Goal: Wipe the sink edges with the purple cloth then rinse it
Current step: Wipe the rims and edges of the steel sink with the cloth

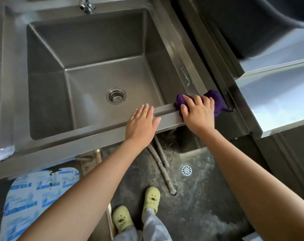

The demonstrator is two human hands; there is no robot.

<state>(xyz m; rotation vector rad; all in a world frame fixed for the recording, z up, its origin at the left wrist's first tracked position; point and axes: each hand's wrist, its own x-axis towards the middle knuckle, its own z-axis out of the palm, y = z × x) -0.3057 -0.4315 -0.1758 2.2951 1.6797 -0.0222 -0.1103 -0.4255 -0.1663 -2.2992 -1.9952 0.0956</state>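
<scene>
Item, stainless steel sink: we stand at its front rim, basin dry-looking and bare apart from the drain strainer, with the faucet at the back wall showing no water. Item, purple cloth: bunched at the front right corner of the rim, where front edge meets right edge, so we judge the wiping is at a corner turn. Item, right hand: pressed palm-down on the cloth, its grip clenched over the bunched fabric to keep it bearing on the steel. Item, left hand: flat on the front rim just beside the right, grip released and holding nothing; we read it as a brace while we lean in. Item, rinse: not yet begun, by our judgement. Below the rim: floor drain and grey hoses.
</scene>
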